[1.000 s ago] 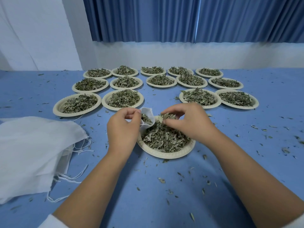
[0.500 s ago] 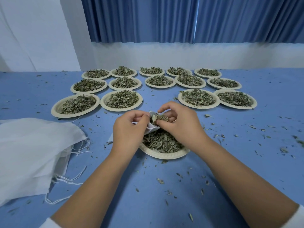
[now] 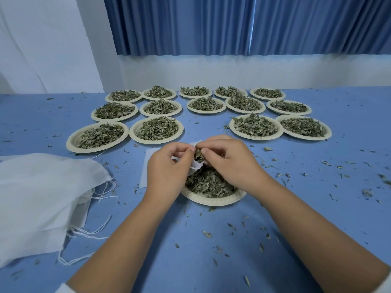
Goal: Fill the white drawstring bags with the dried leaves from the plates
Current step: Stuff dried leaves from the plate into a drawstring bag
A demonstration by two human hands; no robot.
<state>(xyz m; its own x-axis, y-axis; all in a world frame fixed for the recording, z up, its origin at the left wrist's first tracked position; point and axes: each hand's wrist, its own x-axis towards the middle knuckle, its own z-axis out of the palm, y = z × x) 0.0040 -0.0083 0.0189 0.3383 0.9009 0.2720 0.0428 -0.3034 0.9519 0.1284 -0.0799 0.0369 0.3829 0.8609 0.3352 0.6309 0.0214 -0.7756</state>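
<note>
Over the near round paper plate of dried green leaves (image 3: 211,187) at the blue table's (image 3: 338,208) middle, the left hand (image 3: 167,168) pinches a small white drawstring bag's (image 3: 195,166) mouth while the right hand (image 3: 230,161) pinches leaves into it; a sagging mouth would likely spill them.
</note>
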